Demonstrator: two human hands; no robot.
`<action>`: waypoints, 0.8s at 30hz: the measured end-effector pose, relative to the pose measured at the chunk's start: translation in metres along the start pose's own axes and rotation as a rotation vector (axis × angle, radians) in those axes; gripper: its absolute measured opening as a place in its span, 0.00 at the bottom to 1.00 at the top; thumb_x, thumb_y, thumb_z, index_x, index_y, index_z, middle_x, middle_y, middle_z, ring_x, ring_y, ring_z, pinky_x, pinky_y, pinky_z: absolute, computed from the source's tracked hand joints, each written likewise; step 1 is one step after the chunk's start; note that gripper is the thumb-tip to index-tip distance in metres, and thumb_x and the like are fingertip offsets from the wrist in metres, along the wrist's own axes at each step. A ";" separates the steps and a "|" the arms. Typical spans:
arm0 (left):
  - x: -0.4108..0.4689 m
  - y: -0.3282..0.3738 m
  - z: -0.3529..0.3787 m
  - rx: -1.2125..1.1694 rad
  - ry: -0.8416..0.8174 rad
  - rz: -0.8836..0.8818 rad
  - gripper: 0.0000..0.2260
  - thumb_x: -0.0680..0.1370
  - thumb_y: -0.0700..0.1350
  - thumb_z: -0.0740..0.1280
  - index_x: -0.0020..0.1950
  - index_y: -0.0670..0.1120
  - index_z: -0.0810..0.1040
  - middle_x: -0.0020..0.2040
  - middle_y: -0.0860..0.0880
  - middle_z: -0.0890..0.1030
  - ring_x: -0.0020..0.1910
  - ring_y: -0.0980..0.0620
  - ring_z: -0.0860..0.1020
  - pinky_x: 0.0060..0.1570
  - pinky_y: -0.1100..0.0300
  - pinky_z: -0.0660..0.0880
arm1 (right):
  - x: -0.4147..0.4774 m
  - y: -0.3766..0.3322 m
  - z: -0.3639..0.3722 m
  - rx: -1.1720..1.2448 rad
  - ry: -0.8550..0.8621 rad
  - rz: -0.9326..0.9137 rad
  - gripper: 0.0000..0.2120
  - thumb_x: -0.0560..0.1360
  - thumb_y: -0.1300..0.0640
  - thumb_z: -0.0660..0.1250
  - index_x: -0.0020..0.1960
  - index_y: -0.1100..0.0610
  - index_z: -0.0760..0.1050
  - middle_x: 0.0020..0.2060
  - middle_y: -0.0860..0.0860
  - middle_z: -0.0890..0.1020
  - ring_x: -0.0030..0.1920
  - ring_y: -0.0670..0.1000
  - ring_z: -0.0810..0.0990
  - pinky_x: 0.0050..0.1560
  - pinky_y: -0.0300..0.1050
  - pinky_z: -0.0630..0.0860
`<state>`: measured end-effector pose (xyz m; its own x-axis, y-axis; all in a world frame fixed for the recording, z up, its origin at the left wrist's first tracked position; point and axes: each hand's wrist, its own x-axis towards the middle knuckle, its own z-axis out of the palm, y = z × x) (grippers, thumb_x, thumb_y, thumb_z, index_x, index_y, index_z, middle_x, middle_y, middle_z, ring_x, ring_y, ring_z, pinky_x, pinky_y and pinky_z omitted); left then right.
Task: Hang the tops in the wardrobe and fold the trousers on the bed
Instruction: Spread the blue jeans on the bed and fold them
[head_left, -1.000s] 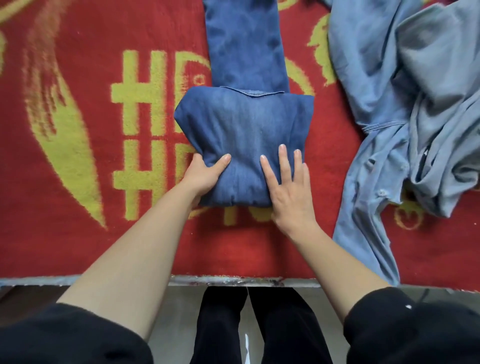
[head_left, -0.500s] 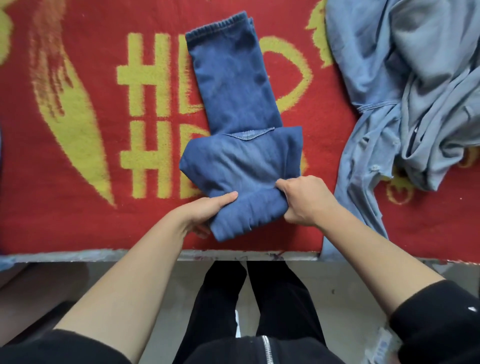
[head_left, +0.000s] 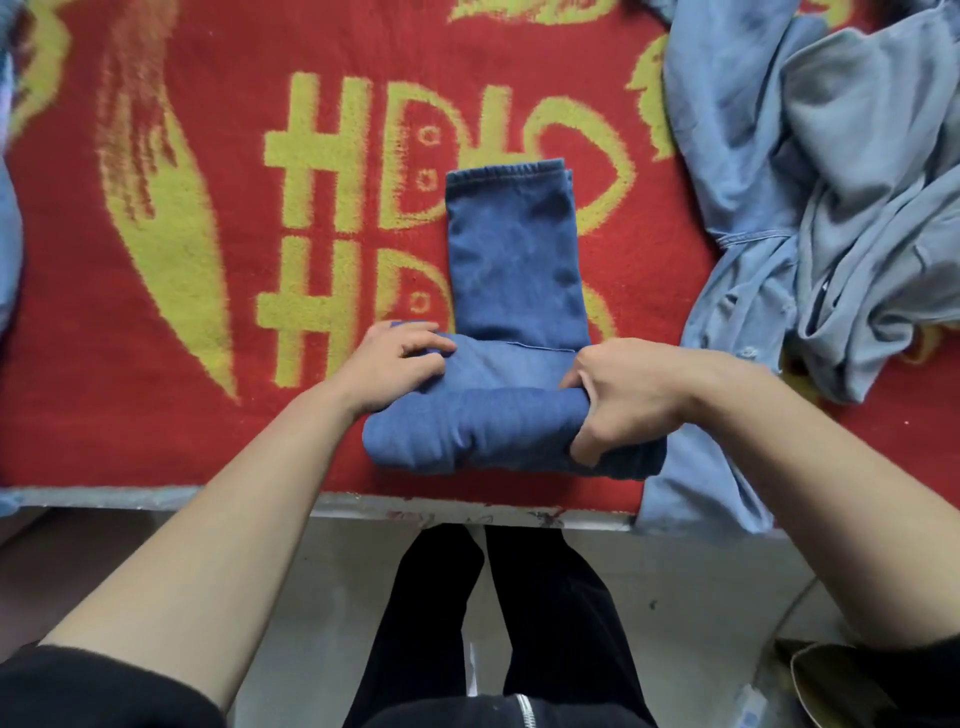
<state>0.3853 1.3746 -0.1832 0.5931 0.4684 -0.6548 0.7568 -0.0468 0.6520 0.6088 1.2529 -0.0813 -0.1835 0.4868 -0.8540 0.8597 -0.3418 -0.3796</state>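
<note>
Dark blue denim trousers (head_left: 511, 265) lie on the bed's red and yellow blanket (head_left: 156, 426), near its front edge. Their near end is rolled into a thick bundle, while the legs stretch away to the hems. My left hand (head_left: 395, 361) presses on the left top of the bundle, fingers curled over the cloth. My right hand (head_left: 621, 395) grips the bundle's right end, thumb underneath and fingers wrapped over it.
A heap of pale blue and grey tops (head_left: 831, 208) lies crumpled at the right, one part hanging over the bed's edge (head_left: 156, 499). More pale cloth shows at the far left border. Below the bed are the floor and my black trousers.
The rolled part of the trousers has grown thicker and sits closer to the bed edge. My hands went from lying flat on the cloth to gripping the bundle's two ends.
</note>
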 end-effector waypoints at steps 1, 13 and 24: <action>-0.001 0.004 -0.002 -0.094 -0.098 -0.099 0.11 0.75 0.46 0.68 0.55 0.46 0.82 0.50 0.52 0.82 0.55 0.52 0.76 0.58 0.62 0.70 | -0.005 0.007 -0.007 0.103 -0.057 0.002 0.11 0.57 0.45 0.75 0.37 0.47 0.81 0.29 0.44 0.83 0.31 0.44 0.82 0.32 0.40 0.78; -0.005 -0.059 0.049 -0.135 0.242 -0.640 0.32 0.82 0.62 0.45 0.60 0.39 0.77 0.59 0.37 0.80 0.61 0.37 0.77 0.62 0.48 0.72 | 0.090 0.074 0.006 0.496 0.648 0.228 0.39 0.67 0.42 0.78 0.72 0.50 0.66 0.66 0.53 0.76 0.66 0.57 0.74 0.64 0.46 0.68; 0.071 0.045 -0.023 0.240 -0.193 -0.186 0.44 0.61 0.70 0.75 0.71 0.49 0.70 0.65 0.52 0.75 0.61 0.51 0.75 0.59 0.59 0.70 | 0.108 0.078 -0.030 0.127 0.281 0.095 0.29 0.57 0.31 0.77 0.44 0.49 0.69 0.40 0.45 0.76 0.39 0.46 0.74 0.38 0.47 0.69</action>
<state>0.4553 1.4265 -0.1915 0.4630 0.3139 -0.8289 0.8859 -0.1931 0.4217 0.6703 1.3028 -0.1929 0.0488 0.6452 -0.7624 0.7971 -0.4852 -0.3595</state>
